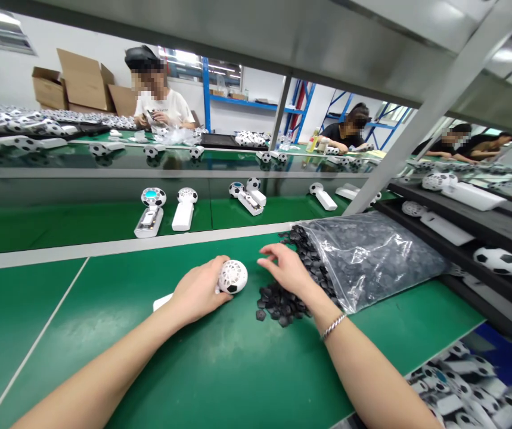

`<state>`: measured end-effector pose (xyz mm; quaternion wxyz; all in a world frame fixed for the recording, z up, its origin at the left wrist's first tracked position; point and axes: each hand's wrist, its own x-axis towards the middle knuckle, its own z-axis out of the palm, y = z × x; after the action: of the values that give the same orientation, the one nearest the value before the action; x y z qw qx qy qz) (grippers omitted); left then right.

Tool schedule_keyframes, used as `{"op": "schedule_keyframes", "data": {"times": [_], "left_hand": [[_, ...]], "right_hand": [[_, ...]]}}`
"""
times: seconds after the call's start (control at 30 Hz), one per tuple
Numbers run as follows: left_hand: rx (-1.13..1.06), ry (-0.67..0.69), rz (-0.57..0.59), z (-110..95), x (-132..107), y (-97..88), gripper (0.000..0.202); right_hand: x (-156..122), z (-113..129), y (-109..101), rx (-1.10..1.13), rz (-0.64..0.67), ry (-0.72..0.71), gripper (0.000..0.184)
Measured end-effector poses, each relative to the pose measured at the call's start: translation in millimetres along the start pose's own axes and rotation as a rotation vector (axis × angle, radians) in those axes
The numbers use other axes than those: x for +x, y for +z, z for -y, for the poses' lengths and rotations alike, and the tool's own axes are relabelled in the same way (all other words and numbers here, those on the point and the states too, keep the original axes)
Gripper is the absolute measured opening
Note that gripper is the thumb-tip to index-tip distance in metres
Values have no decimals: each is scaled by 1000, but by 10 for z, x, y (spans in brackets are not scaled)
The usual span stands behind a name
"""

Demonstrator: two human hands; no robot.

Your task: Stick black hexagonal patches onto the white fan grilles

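My left hand (198, 290) is closed round a white hand-held fan with a ball-shaped openwork head (233, 276); its handle sticks out behind the hand. My right hand (288, 269), a bracelet on its wrist, rests over a heap of small black pieces (278, 301) on the green table (220, 369). Its fingers are curled, with the thumb and fingertips drawn together at the left. Whether they pinch a piece I cannot make out. The pieces spill from an open clear plastic bag (372, 253).
Several finished football-patterned fans (149, 213) lie on the green conveyor beyond a grey rail. Dark trays (470, 238) with more fans stand at right, and a bin of fans (461, 393) at lower right. Other people work at far benches under a metal shelf.
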<state>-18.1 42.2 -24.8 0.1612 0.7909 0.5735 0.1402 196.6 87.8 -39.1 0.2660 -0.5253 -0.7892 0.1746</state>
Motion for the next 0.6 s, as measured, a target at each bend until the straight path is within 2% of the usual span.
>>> {"op": "schedule_keyframes", "data": {"times": [0.07,0.13,0.27,0.4,0.6], "left_hand": [[3,-2,7,28,8,3,47],[9,42,-14,61,19,8,46],[72,76,-51,104,28,5,57],[142,90,-51,110,32,-13,63],[65,130,-22,146,32,-23,68]], "right_hand": [[29,-159,-123,-116,-47,118,13],[39,-266,-185,-161,-35,184,11],[30,-282,-153,-176,47,208,11],[5,-151,-122,-144,88,132,12],[-58,122,-157,0,148,-139,9]]}}
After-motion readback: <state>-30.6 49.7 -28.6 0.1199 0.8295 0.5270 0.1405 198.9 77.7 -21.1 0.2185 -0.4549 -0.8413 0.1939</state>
